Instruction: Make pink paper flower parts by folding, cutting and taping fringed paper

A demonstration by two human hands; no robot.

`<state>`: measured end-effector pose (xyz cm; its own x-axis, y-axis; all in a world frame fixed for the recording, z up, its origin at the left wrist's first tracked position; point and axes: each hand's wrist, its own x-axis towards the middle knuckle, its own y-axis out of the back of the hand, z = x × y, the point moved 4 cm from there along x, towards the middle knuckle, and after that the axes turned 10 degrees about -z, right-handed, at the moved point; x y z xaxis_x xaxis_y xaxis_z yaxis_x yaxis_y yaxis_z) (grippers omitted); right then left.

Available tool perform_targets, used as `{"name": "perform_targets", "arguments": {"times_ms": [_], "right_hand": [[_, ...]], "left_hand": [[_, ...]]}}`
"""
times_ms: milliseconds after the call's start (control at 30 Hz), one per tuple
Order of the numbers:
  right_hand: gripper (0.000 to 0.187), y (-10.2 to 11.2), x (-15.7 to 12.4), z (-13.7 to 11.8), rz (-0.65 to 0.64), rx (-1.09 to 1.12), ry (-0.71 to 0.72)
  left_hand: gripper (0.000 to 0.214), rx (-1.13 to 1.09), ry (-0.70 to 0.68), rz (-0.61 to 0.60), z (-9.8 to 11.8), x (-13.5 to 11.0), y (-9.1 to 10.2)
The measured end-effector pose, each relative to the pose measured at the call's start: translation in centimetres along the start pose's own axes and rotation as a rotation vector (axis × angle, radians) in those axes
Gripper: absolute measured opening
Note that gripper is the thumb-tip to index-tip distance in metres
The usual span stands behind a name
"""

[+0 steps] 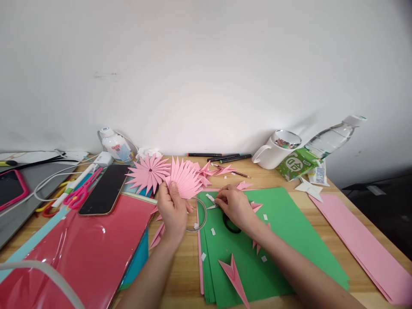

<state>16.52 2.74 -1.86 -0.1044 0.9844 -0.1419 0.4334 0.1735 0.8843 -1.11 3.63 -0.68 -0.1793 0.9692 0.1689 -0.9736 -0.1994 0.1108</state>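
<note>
My left hand is closed on a pink folded-paper fan with pointed tips, thumb across its front. Over the green paper sheets, the fingers of my right hand pinch a pair of black-handled scissors around the middle. The blades poke out to the left, beside a small white piece; my hand covers the pivot. A round pink paper pinwheel lies left of the fan. One folded pink paper piece rests on the front of the green sheets.
Left are a red plastic-covered folder, a black phone and pink scissors. A white mug, a green carton and a water bottle stand back right. Pink paper strips lie right. Pens lie along the wall.
</note>
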Motion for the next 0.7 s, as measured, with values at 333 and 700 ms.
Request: {"name": "perform_targets", "arguments": {"times_ms": [333,700], "right_hand": [[0.011,-1.3,0.2,0.5,0.021,0.000,0.008],[0.012,-2.3,-0.6,-0.1,0.141,-0.381,0.143]], "left_hand": [[0.036,-0.110,0.021,-0.029,0.6,-0.4,-0.5],[0.041,-0.241,0.056,-0.043,0.5,-0.5,-0.7]]}}
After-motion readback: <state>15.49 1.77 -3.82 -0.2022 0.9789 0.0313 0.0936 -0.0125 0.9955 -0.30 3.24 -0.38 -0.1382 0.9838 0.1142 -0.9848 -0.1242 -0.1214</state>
